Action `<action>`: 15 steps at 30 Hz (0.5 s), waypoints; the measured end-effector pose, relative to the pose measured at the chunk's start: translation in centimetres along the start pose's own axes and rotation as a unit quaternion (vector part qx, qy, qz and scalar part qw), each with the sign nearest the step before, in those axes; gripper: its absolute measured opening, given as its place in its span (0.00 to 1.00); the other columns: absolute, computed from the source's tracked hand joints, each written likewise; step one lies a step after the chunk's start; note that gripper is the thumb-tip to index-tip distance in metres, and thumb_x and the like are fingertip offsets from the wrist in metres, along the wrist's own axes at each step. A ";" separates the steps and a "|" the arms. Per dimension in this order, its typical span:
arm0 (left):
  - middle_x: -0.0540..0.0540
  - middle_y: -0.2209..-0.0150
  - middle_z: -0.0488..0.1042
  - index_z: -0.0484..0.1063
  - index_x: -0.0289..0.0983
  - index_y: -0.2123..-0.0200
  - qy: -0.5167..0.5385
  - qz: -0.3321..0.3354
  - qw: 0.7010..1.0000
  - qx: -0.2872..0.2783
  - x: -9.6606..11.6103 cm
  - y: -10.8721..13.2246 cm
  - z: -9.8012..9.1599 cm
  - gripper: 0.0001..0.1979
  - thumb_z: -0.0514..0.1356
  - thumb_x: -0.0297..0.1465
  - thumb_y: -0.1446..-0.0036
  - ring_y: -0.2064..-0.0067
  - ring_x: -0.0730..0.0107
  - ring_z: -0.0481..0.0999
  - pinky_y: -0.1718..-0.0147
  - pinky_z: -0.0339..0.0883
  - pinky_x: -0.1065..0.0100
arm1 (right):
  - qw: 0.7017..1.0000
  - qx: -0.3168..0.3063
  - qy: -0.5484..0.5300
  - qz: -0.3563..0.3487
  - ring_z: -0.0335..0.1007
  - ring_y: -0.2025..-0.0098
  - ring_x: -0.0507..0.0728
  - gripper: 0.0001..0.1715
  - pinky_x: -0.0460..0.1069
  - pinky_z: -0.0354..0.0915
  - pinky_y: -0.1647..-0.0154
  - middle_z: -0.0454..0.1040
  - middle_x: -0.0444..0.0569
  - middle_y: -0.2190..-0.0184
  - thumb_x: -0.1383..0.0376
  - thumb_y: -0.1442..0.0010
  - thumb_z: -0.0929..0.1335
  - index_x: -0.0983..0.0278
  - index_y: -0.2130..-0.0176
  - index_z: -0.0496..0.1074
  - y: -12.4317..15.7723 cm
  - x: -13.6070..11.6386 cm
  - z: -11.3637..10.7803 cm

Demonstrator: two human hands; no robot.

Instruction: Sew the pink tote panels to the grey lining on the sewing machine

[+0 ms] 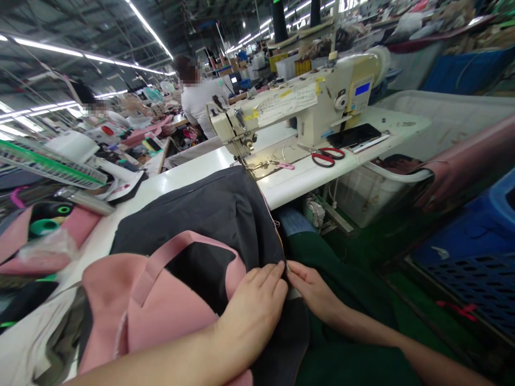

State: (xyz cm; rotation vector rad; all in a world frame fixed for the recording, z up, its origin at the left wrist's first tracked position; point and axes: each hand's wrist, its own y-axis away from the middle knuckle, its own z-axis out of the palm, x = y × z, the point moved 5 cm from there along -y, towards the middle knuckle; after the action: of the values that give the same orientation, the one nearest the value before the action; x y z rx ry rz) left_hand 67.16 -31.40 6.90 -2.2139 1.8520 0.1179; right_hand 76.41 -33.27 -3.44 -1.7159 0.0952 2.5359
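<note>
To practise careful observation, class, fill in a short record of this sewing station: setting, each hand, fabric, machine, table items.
Setting: factory floor, another person ahead, back turned
Left hand: flat on black fabric, fingers at its edge
Right hand: pinching that same edge
Fabric: black fabric and pink fabric together, spread over the table
Machine: sewing machine behind the fabric
Table items: red-handled scissors, phone

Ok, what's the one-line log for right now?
left hand: resting on black fabric | right hand: pinching fabric edge | pink fabric: by left hand | sewing machine: on table behind
</note>
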 end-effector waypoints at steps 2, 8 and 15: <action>0.40 0.50 0.76 0.73 0.30 0.57 -0.022 0.002 1.000 0.014 0.2 -0.1 0.0 0.17 0.44 0.23 0.37 0.51 0.62 0.76 0.55 0.76 0.63 | 0.999 -0.020 0.041 -0.007 0.72 0.55 0.58 0.16 0.53 0.67 0.47 0.78 0.48 0.61 0.62 0.35 0.61 0.62 0.55 0.75 -0.2 0.0 -0.6; 0.46 0.52 0.77 0.72 0.35 0.61 -0.027 -0.010 0.998 0.053 -0.1 0.5 1.2 0.14 0.46 0.27 0.36 0.53 0.65 0.76 0.56 0.73 0.66 | 0.897 -0.100 0.342 -0.260 0.73 0.54 0.56 0.18 0.51 0.70 0.51 0.77 0.53 0.57 0.74 0.39 0.59 0.63 0.63 0.76 -2.4 -2.7 -2.0; 0.49 0.57 0.78 0.69 0.37 0.68 -0.033 -0.008 0.990 0.133 -1.1 0.9 2.6 0.15 0.45 0.28 0.33 0.58 0.71 0.74 0.60 0.69 0.70 | 0.755 0.030 0.487 -0.439 0.75 0.54 0.57 0.12 0.51 0.75 0.57 0.76 0.57 0.56 0.74 0.38 0.62 0.65 0.56 0.70 -3.3 -4.6 -2.1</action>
State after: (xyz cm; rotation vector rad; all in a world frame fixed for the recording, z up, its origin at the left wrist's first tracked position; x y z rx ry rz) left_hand 66.28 -29.83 4.52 -2.0171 1.7049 -0.0568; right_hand 80.39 -30.35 0.02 -2.1242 -0.4517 0.8469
